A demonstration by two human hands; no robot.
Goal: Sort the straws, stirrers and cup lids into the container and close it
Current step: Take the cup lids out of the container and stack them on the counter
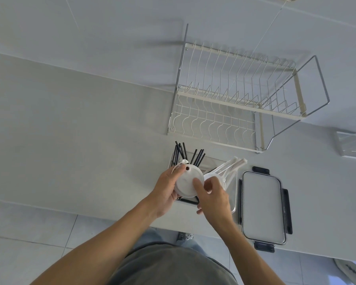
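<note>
Lid step: your left hand (169, 189) and right hand (212, 194) grip stacked cup lids (186, 183) over the container (233, 202) at the counter's front edge; next, seat them flat.

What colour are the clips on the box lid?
Black, seen in the head view on the container lid clips.

No legible text, label, brand, number or sign on any surface in the head view.
</note>
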